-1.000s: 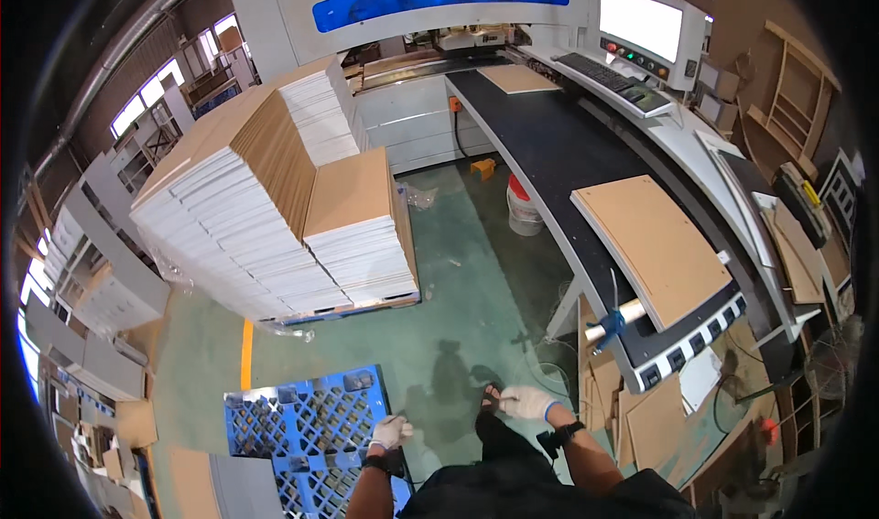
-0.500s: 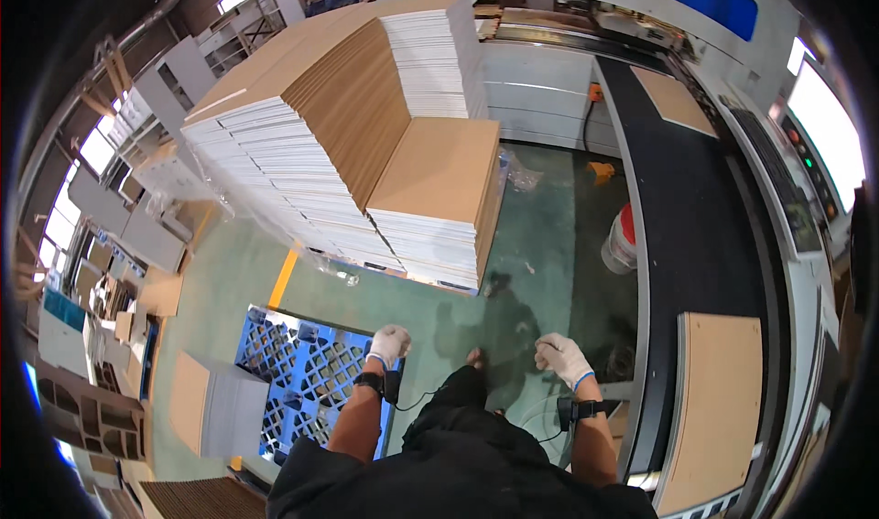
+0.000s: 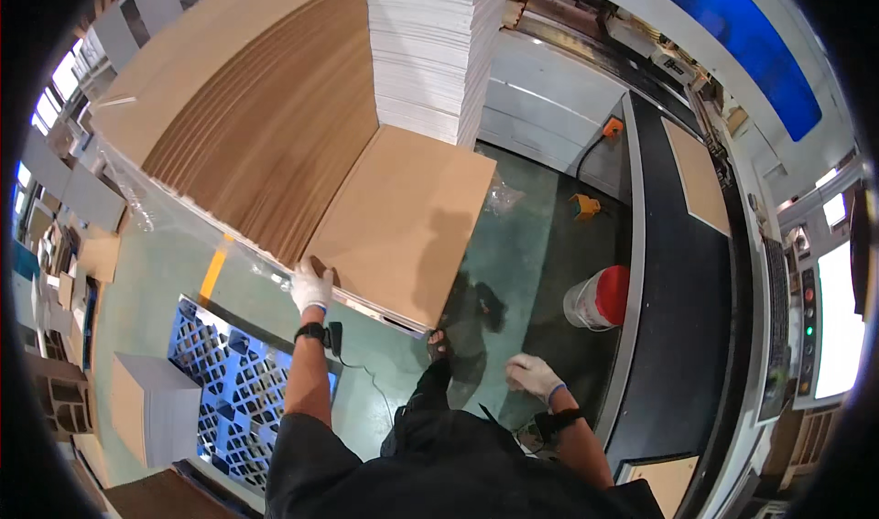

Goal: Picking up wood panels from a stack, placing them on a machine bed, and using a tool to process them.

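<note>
My left hand (image 3: 311,286), in a white glove, rests on the near left corner of the low stack of brown cardboard sheets (image 3: 403,217); whether its fingers grip a sheet I cannot tell. My right hand (image 3: 534,375), also gloved, hangs free over the green floor with nothing in it, fingers loosely curled. Taller stacks of sheets (image 3: 265,107) rise to the left and behind the low stack, showing white edges.
A blue plastic pallet (image 3: 229,373) lies on the floor at lower left with a flat cardboard piece (image 3: 146,409) beside it. A red and white bucket (image 3: 600,297) stands next to the black conveyor (image 3: 682,281), which carries a cardboard sheet (image 3: 698,176). A control panel sits at right.
I have moved up to the stacks, which now fill the upper view. My left hand has gone from hanging over the blue pallet to the corner of the low stack.
</note>
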A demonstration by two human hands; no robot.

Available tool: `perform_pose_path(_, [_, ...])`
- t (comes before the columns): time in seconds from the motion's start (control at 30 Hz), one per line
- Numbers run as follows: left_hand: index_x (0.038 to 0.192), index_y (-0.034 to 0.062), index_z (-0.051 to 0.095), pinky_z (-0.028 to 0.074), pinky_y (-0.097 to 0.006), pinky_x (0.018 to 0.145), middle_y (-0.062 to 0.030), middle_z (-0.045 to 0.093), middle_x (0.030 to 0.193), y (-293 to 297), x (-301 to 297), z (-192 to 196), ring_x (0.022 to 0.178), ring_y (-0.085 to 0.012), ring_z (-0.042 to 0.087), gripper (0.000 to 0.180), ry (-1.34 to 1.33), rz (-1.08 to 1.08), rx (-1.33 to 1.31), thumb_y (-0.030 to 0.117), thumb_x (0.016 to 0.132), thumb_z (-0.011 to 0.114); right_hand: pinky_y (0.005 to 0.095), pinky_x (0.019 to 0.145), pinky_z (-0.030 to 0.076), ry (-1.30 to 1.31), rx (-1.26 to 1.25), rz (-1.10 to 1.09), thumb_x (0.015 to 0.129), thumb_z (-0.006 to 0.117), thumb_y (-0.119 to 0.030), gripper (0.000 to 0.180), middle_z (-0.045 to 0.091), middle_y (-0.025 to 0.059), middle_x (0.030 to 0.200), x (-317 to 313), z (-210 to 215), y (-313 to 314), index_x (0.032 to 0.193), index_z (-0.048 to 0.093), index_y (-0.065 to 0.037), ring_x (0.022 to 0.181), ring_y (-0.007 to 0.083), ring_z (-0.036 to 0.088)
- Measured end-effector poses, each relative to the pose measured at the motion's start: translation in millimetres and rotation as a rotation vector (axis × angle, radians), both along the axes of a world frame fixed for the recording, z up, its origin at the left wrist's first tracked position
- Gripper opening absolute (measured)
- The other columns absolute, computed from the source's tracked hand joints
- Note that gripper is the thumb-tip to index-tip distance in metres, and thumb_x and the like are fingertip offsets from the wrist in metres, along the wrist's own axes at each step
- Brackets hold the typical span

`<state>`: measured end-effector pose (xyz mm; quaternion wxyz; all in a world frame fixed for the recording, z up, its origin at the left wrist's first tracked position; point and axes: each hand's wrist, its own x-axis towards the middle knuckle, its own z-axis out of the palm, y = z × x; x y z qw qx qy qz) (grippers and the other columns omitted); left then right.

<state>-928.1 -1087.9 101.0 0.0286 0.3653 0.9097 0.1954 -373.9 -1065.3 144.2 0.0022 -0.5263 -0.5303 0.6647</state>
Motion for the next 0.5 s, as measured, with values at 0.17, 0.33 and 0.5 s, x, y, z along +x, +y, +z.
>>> perform_pose_path(0.17, [0.131, 0.0087, 0.059, 0.053, -0.051, 0.097, -0.0193, 0.064, 0.126, 42.3, -4.0, 15.6, 0.115, -0.0399, 0.063, 0.068, 0.078, 0.181, -0.250, 0.049, 0.081, 0.081, 0.0345, 0.072, 0.056, -0.029, 0.103, 0.032, 0.099, 0.061, -0.018, 0.023, 0.071, 0.0073, 0.088, -34.3, 8.8, 70.5, 0.110, 0.066, 0.002, 0.079, 0.0166, 0.069])
perform_pose_path(0.33, [0.128, 0.0080, 0.062, 0.054, -0.050, 0.096, -0.0194, 0.065, 0.125, 43.0, -5.9, 24.8, 0.116, -0.0402, 0.063, 0.068, 0.056, 0.191, -0.253, 0.049, 0.078, 0.083, 0.0311, 0.070, 0.055, -0.032, -0.043, -0.017, 0.101, 0.060, -0.019, 0.026, 0.069, 0.0078, 0.088, -84.8, 4.3, 108.6, 0.116, 0.064, 0.002, 0.076, 0.0166, 0.068])
perform_pose_path(0.5, [0.129, 0.0075, 0.064, 0.057, -0.050, 0.091, -0.0237, 0.073, 0.113, 23.9, 42.0, 30.6, 0.105, -0.0403, 0.072, 0.069, -0.288, 0.080, -0.285, 0.055, 0.080, 0.078, 0.0326, 0.079, 0.055, 0.197, -0.077, -0.497, 0.100, 0.066, -0.025, 0.036, 0.071, 0.0062, 0.106, -123.2, -62.4, 118.3, 0.125, 0.066, 0.001, 0.089, 0.0173, 0.067])
